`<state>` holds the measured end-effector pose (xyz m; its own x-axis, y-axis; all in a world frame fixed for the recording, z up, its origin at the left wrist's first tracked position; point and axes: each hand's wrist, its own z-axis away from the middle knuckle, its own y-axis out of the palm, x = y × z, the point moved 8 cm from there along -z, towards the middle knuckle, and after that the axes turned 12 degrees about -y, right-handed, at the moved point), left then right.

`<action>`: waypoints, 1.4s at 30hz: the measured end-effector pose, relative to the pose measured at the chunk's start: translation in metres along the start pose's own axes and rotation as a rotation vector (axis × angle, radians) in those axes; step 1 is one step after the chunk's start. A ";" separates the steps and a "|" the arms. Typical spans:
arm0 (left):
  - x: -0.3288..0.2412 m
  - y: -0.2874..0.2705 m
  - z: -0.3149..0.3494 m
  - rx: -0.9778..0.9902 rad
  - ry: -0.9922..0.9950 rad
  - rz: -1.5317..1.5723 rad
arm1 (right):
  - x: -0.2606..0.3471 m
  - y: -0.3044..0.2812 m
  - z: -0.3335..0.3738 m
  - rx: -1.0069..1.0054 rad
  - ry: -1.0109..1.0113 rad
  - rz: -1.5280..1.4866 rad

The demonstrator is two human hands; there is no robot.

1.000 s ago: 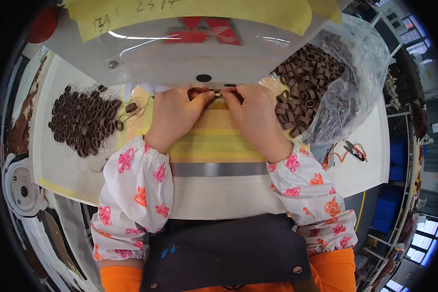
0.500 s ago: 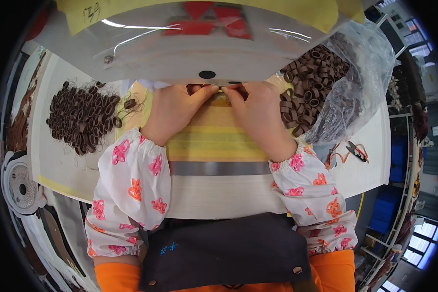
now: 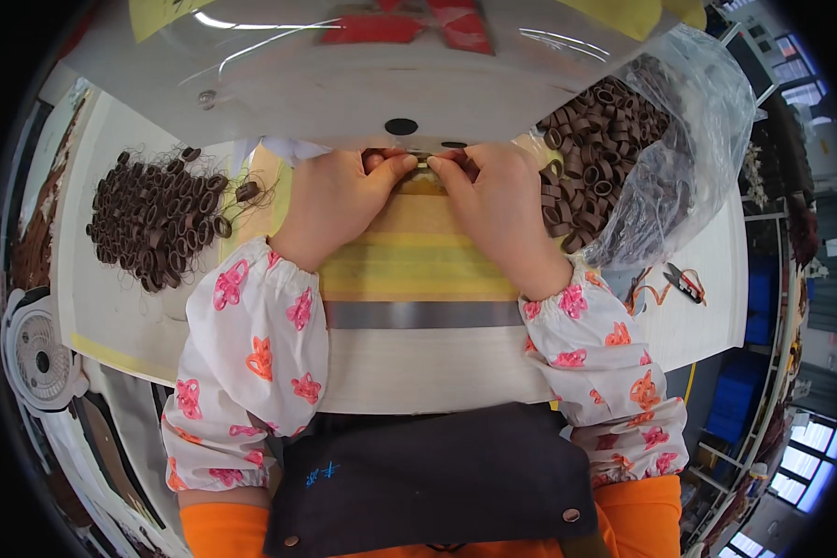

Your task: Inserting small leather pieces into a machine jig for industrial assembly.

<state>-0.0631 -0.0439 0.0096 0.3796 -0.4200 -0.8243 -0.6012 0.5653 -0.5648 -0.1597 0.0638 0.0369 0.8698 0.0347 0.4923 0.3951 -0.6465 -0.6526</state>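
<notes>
Under the front edge of a glossy white sewing machine head point(image 3: 298, 98), my left hand point(image 3: 337, 200) and my right hand point(image 3: 500, 205) meet, thumbs almost tip to tip. Both are closed in a pinch. What lies between the fingers is tiny and mostly hidden by the machine head, so I cannot make it out. To the left is a heap of small brown loops point(image 3: 158, 223) trailing loose threads. One single loop point(image 3: 247, 192) lies between that heap and my left wrist. Beyond my right hand, more brown loops point(image 3: 586, 172) spill from a clear plastic bag point(image 3: 688, 139).
Yellow tape point(image 3: 418, 265) covers the machine bed between my forearms, with a grey metal strip point(image 3: 423, 315) in front of it. Thread snips point(image 3: 684, 283) with an orange cord lie on the white table point(image 3: 702, 325) at right. A white fan point(image 3: 42, 363) stands at far left.
My hands stay pinched at the same spot under the machine head. The whole view has shifted slightly, and the right thumb and fingers have moved only a little.
</notes>
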 end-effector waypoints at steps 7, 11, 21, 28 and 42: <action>-0.001 -0.002 0.001 -0.025 0.013 -0.062 | -0.001 0.001 -0.004 0.042 0.030 -0.047; -0.001 -0.003 0.001 -0.039 0.011 -0.027 | -0.004 0.002 -0.006 0.056 0.021 -0.021; 0.013 -0.003 0.000 0.015 -0.161 -0.055 | -0.007 0.006 -0.008 0.057 0.054 -0.108; 0.007 -0.002 0.000 -0.001 -0.166 -0.064 | -0.012 0.006 -0.005 0.044 0.076 -0.104; -0.035 0.005 0.060 0.051 0.328 -0.208 | -0.015 0.017 0.019 0.214 0.439 -0.433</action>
<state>-0.0374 0.0162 0.0331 0.2397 -0.7297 -0.6404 -0.4962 0.4749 -0.7269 -0.1603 0.0670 0.0078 0.4347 -0.0856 0.8965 0.7723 -0.4767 -0.4199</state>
